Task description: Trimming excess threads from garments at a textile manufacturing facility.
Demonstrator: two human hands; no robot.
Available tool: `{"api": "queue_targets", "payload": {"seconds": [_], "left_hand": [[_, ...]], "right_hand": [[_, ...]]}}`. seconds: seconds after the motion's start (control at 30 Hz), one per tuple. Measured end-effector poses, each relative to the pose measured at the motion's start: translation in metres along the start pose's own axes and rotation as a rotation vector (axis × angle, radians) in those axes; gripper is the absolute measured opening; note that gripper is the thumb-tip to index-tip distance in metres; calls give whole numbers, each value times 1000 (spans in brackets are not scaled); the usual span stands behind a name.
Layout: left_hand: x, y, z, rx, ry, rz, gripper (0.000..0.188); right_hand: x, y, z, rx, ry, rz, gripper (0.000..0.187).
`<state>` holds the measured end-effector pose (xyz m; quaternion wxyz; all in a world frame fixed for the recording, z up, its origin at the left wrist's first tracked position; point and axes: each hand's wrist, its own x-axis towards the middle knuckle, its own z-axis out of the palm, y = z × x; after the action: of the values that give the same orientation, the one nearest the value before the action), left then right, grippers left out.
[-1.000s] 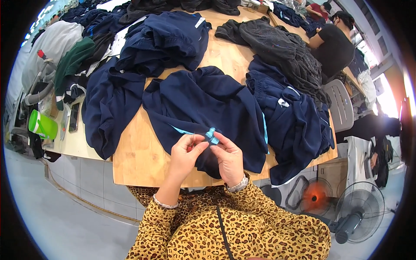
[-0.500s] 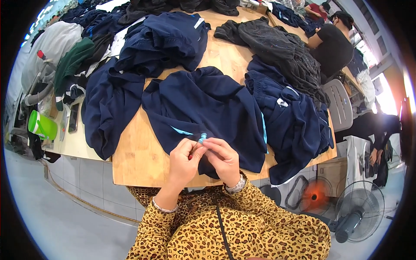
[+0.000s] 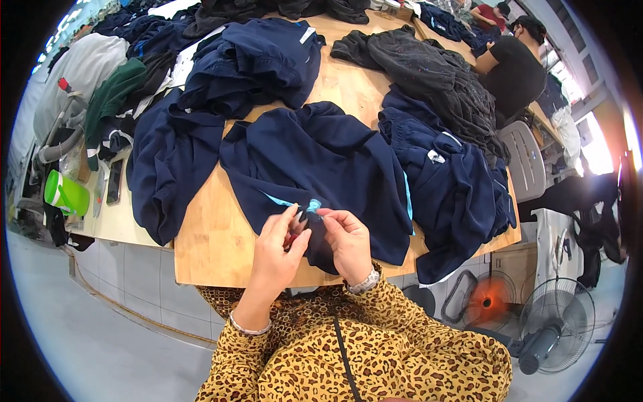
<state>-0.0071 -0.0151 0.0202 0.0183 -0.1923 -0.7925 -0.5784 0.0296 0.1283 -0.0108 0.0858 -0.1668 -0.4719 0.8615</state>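
Navy garment (image 3: 335, 161) edge pinched between both hands' grip.

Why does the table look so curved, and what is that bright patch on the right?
Head view: the fisheye lens bends the wooden table's straight edges and leaves black corners around a round picture. Head view: daylight blows out to white at the right rim. Head view: the hands and navy garment at centre stay sharp and evenly lit.

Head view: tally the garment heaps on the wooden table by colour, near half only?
Navy heaps: 4, namely the held garment, left, top, right
Dark grey heap: 1
Total: 5
Both hands pinch the held garment's light-blue trim.
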Motion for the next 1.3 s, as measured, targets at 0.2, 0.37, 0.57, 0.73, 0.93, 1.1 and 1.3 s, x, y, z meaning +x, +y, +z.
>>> {"api": "queue_targets", "payload": {"seconds": [0.2, 0.37, 0.57, 0.73, 0.93, 1.1, 1.3], "left_hand": [[-12, 6, 2, 197, -142, -83, 42], [-7, 12, 6, 315, -101, 31, 37], [1, 10, 3, 117, -211, -170, 39], [5, 6, 2, 13, -208, -213, 41], [7, 6, 4, -9, -202, -210, 41], [4, 3, 7, 55, -167, -131, 39], [5, 5, 6, 82, -202, -134, 36]], "right_hand": [[0, 0, 5, 212, 4, -29, 7], [-1, 2, 6, 155, 0, -80, 6], [-7, 2, 4, -126, -2, -251, 4], [-9, 2, 6, -203, -33, -320, 4], [-7, 2, 5, -209, -40, -330, 5], [-6, 3, 4, -179, -30, -291, 5], [-7, 2, 5, -145, -19, -260, 4]]}}
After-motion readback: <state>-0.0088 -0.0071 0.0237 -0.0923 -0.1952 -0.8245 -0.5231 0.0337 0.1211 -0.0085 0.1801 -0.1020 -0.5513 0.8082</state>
